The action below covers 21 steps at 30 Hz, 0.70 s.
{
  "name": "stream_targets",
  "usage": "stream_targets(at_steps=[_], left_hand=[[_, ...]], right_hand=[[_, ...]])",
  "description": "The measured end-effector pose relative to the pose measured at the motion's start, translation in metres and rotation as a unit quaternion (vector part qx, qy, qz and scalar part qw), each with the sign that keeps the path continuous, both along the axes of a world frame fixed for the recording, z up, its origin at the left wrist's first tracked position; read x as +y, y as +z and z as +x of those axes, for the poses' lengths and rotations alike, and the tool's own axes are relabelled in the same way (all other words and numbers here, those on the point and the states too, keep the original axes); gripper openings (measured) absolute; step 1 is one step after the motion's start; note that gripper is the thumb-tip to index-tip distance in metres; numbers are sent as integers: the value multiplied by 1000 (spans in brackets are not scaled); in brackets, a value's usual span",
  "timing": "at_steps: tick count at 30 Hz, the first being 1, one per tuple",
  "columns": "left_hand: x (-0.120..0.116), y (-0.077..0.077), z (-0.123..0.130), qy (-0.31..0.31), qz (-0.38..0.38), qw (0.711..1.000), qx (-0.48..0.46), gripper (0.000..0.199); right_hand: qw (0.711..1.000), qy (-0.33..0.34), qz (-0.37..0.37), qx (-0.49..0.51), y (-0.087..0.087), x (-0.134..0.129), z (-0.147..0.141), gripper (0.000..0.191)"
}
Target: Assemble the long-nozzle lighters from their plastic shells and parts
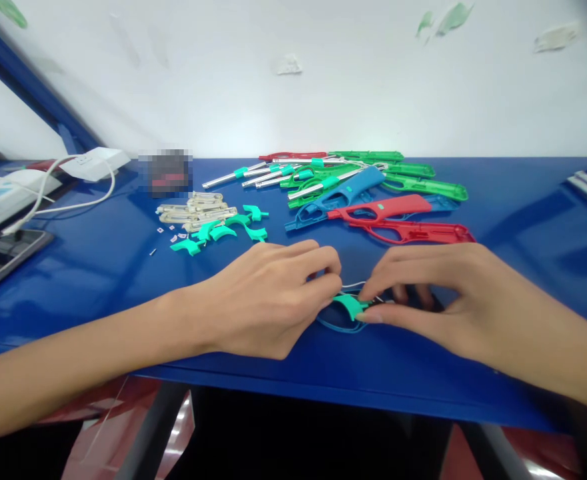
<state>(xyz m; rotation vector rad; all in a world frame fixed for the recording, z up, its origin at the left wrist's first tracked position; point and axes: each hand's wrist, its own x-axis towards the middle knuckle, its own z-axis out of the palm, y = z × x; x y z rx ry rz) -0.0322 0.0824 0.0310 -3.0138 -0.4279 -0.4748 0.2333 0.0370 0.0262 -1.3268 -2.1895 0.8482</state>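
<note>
Between the thumb and fingers of my right hand (443, 287) is a curved green trigger (349, 305). It sits over a blue lighter casing half (342, 327), of which only the looped edge shows under my hands. My left hand (278, 297) is closed at the left of the trigger, its fingers curled down over the casing; whatever its fingertips grip is hidden. A thin white wire (356, 285) runs just behind the trigger, between the two hands.
Behind my hands lie red lighter casings (413, 232), blue casings (358, 187), green casings (426, 187) and metal lighter tubes (223, 179). Loose green triggers (222, 232) and pale clear plastic parts (193, 212) lie left. A phone-like device (8, 257) and white cable (78, 208) occupy the far left.
</note>
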Motion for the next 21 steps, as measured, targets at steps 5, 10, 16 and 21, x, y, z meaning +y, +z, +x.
stream_targets(at_steps=[5,10,16,21], left_hand=[[0,0,0,1,-7,1000,6,17],[1,0,1,11,-8,1000,16,19],[-2,0,-1,38,-55,998,11,20],[-2,-1,-1,57,-160,985,-21,15]], right_hand=[[1000,3,-1,-13,1,-1,-1,11],[999,4,4,-35,2,1,0,10],[999,18,17,-30,1,3,0,5],[998,20,37,-36,0,3,0,4]])
